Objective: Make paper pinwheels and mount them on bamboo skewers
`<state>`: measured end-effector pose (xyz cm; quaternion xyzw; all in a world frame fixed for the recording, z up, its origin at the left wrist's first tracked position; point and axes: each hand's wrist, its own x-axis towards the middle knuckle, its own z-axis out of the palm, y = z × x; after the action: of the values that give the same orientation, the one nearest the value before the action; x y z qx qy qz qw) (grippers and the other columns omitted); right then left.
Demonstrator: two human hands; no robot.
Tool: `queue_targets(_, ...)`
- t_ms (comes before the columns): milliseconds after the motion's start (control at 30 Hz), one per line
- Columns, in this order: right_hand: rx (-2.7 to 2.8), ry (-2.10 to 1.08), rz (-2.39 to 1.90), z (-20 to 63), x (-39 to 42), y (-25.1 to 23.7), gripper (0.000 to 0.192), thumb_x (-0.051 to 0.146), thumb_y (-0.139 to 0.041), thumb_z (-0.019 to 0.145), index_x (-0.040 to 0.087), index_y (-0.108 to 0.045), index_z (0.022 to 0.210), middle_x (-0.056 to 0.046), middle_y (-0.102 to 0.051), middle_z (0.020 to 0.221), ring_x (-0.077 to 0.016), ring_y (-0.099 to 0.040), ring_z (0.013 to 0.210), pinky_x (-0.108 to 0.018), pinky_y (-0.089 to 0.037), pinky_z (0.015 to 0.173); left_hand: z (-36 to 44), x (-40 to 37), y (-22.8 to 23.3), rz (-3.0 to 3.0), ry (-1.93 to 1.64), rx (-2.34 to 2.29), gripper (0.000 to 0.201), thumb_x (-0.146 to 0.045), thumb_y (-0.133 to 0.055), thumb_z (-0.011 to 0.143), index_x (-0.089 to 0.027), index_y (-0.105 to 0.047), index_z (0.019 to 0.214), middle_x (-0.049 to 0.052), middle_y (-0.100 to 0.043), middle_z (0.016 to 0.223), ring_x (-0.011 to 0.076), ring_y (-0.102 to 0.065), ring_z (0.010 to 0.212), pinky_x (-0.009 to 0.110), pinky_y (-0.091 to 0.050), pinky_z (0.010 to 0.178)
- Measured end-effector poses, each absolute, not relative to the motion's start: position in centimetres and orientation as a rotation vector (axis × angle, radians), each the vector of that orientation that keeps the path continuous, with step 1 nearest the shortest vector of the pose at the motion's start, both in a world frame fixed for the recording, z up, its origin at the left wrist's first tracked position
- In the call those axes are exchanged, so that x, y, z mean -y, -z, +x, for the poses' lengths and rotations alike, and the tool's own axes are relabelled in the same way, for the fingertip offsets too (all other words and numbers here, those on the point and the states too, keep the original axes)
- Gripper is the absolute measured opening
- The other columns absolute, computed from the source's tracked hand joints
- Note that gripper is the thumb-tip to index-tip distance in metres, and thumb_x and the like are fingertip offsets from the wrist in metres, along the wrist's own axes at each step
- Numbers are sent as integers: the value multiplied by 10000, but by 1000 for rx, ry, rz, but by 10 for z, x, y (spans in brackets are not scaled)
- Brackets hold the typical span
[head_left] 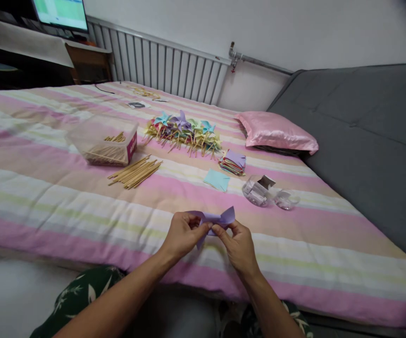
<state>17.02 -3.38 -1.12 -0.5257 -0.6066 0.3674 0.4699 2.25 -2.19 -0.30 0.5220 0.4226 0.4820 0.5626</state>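
Note:
A purple paper pinwheel [211, 218], its corners curled toward the middle, is held up above the near edge of the bed. My left hand [186, 234] pinches it from the left, thumb at its centre. From the other side my right hand [237, 241] grips it, its thumb almost meeting the left one. Beyond my hands lies a light blue paper square [217, 180] with cut corners. Behind that sits a stack of coloured paper squares [233, 162], a purple one on top. Any pin in the pinwheel's centre is hidden by my thumbs.
Wooden sticks [135, 172] lie beside a clear plastic box [100, 141] holding more sticks. Several finished pinwheels [181, 129] are piled farther back. Small clear containers [259, 191] stand at the right. A pink pillow [276, 131] rests against the grey headboard [357, 141].

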Motion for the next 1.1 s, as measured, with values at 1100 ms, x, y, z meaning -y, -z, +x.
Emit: queue_targets(1100,1436,-930,-1219,174,30,11,208,361,-646,728,175,-681,816,-41,-659,760,-189,-571,737,-332,-457,712,24,20,-1,1165,-1122,-903,238,-339,-713,634,-108,-670,672,20,-628,582,102,-522,512,195,-365,490)
